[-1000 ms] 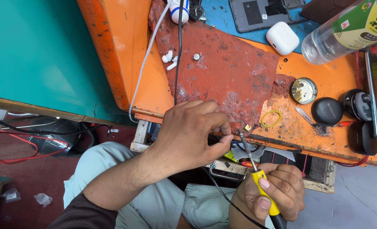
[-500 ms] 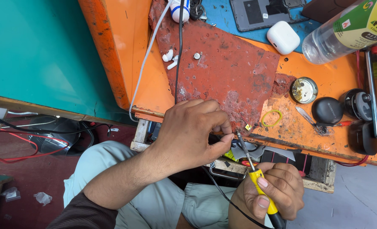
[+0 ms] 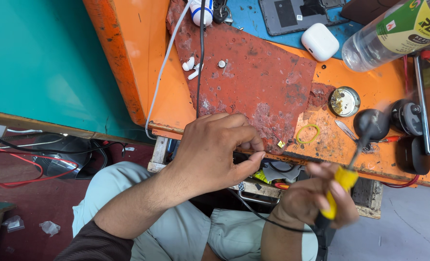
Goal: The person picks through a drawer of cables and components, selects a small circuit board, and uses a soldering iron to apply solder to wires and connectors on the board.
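Orange workbench [image 3: 142, 58], teal wall panel [image 3: 41, 63], dark red floor [image 3: 16, 193], grey floor [image 3: 408, 227], daylight

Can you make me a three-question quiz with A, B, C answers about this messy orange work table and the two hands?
1. Where is the white rounded earbud case?
A. On the orange wooden table, beside the clear plastic bottle
B. On the floor
C. In the left hand

2. What colour is the handle of the tool that the right hand grips?
A. Green
B. Yellow
C. White

3. What is the left hand doing?
A. Lying flat and open
B. Holding the bottle
C. Pinching its fingertips together at the table edge

Answers: 1 A, the case sits on the table next to the bottle. 2 B, the grip shows yellow between the fingers. 3 C, thumb and fingers meet by the front edge.
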